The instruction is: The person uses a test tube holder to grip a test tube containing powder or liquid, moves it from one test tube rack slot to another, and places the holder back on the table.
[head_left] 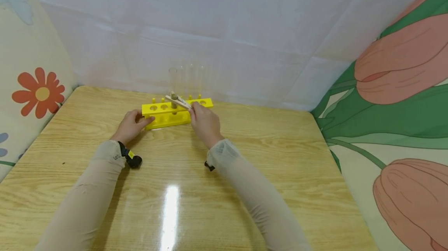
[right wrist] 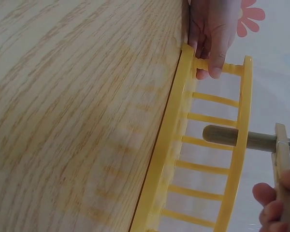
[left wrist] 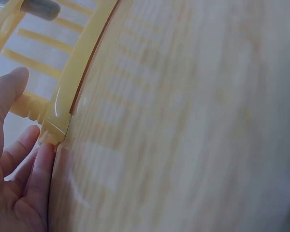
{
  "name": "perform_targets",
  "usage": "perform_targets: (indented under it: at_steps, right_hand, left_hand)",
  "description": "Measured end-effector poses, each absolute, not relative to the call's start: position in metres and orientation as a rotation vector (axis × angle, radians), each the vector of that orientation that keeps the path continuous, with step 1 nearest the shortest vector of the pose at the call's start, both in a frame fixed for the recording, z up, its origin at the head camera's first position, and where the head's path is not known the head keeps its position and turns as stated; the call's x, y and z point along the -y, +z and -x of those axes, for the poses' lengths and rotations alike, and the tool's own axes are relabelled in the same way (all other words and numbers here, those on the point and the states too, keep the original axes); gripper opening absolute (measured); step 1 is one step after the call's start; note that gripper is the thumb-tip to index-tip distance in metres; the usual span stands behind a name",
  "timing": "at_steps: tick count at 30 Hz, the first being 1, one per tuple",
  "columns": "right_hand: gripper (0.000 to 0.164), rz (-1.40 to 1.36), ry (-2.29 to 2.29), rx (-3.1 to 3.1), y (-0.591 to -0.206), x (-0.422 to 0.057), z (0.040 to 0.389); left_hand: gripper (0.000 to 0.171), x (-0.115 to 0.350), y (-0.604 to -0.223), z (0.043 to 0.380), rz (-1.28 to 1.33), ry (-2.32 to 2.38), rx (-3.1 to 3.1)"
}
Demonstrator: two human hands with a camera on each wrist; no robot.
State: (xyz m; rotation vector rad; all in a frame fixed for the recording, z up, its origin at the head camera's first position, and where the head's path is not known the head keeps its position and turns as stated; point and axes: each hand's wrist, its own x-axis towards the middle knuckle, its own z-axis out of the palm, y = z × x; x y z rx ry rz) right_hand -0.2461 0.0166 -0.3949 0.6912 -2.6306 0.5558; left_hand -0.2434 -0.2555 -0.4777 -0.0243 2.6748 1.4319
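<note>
A yellow test tube rack [head_left: 150, 112] stands on the table. My left hand [head_left: 131, 126] holds its left end, the thumb in front of the end post and the other fingers behind and low by the base. In my right hand [head_left: 205, 123] is a wooden test tube clamp [right wrist: 282, 150]. The clamp's jaws close round a test tube [right wrist: 220, 135] whose lower part looks dark greyish green. This tube passes through a hole in the rack's top bar, its rounded bottom above the base in the right wrist view.
Several clear glass tubes [head_left: 191, 79] stand upright along the back of the rack. Behind it hangs a white cloth [head_left: 224, 29]. Wood-grain tabletop [head_left: 168, 165] spreads in front, and flower-printed panels [head_left: 402, 126] border the sides.
</note>
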Motion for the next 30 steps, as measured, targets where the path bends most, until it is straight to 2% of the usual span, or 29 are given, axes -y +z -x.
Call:
perform_targets:
  at_steps: [30]
  right_hand:
    - [0.018, -0.646, 0.494, 2.750, -0.407, -0.010, 0.247]
  left_hand:
    - [0.085, 0.258, -0.476, 0.243, 0.025, 1.427, -2.681]
